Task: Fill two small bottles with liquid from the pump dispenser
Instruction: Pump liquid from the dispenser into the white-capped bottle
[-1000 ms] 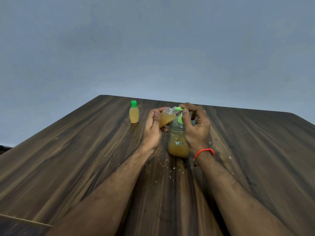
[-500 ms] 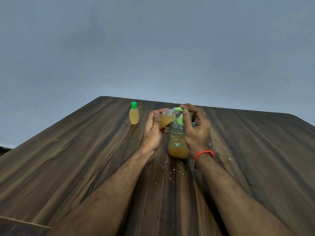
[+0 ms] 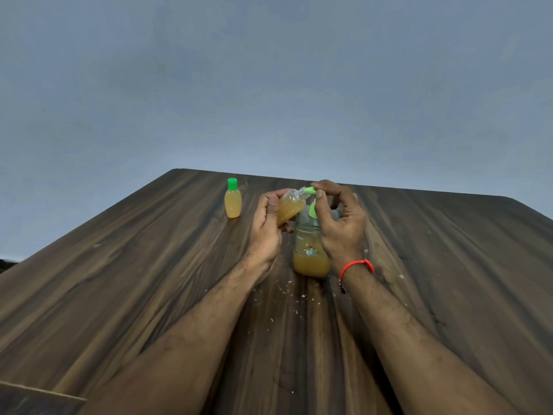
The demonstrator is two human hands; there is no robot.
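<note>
Handling first: the small uncapped clear plastic bottle (image 3: 289,208) in the left hand (image 3: 267,227) looks light and squeezable, so I'd hold it round the belly, gently, or the amber liquid will burp back out. Left fingers are curled round it, tilting its neck up toward 1 o'clock, right at the green pump spout (image 3: 309,190). It looks mostly full already

The right hand (image 3: 341,226) is wrapped round the neck of the tall clear plastic pump dispenser (image 3: 311,250), with a finger up on the green pump head. Dispenser stands on the dark wood-grain table (image 3: 149,265) at dead centre, amber liquid only in its lower part, so it's probably getting tippy under a hard press. Any drips would likely make that smooth plastic slippery

The other small amber bottle with green screw cap (image 3: 233,199) stands upright at 10 o'clock from the dispenser, well apart from both hands. Pale crumbs (image 3: 294,295) are scattered on the table at 6 o'clock from the dispenser
</note>
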